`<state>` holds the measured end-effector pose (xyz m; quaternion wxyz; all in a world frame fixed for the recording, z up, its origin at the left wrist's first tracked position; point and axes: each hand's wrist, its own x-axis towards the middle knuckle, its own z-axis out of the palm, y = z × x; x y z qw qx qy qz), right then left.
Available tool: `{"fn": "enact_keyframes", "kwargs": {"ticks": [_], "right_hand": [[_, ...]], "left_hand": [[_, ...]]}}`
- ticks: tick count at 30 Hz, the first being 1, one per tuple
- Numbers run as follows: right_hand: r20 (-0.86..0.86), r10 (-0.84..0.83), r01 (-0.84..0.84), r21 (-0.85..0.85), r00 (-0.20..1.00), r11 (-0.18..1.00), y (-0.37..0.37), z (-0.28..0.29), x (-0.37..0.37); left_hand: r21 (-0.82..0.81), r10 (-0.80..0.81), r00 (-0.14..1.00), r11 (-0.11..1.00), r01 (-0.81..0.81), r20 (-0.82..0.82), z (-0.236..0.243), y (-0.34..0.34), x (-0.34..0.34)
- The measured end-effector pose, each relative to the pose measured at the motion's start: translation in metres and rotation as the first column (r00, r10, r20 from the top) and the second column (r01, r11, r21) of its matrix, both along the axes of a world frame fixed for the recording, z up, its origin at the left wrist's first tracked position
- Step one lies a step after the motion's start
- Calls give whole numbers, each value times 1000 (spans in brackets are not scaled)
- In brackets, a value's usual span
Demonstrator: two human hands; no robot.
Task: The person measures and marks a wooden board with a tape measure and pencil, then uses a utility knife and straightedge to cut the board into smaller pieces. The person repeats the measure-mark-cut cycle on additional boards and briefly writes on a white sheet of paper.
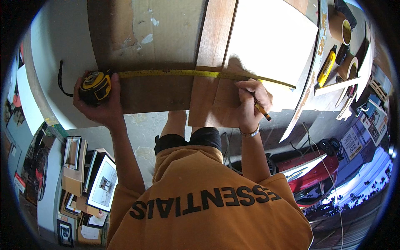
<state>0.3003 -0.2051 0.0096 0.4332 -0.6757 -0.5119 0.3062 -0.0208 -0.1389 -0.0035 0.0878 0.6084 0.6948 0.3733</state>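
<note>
My left hand (102,104) is wrapped round a yellow and black tape measure (96,86) at the left of the worktable. A black wrist strap hangs from the case. The yellow blade (166,73) stretches rightward across a brown board (154,98) and a reddish wood panel (204,98), its free end lying over a white sheet (271,41). Just below the blade, my right hand (255,100) grips a pencil (262,111), its fingertips near the blade on the wood. The pencil's point is hidden by my fingers.
At the right lie a yellow utility knife (327,66), tape rolls (341,30) and thin strips of board (338,86). Picture frames (103,183) stand stacked at the lower left. A red car (312,175) is beyond the table at the right.
</note>
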Motion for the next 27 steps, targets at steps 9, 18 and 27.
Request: {"fn": "enact_keyframes", "kwargs": {"ticks": [9, 18, 27], "right_hand": [[2, 18, -18, 13, 1000, 1000, 1, 1, -1], [-28, -31, 31, -13, 999, 999, -4, -3, -2], [-499, -461, 591, 133, 734, 796, -7, 77, 126]], "left_hand": [[-36, -9, 994, 999, 6, -109, 4, 0, 0], [-16, 10, 996, 1000, -11, -88, 3, 0, 1], [-62, 86, 996, 994, -87, -16, 11, 5, 8]]}}
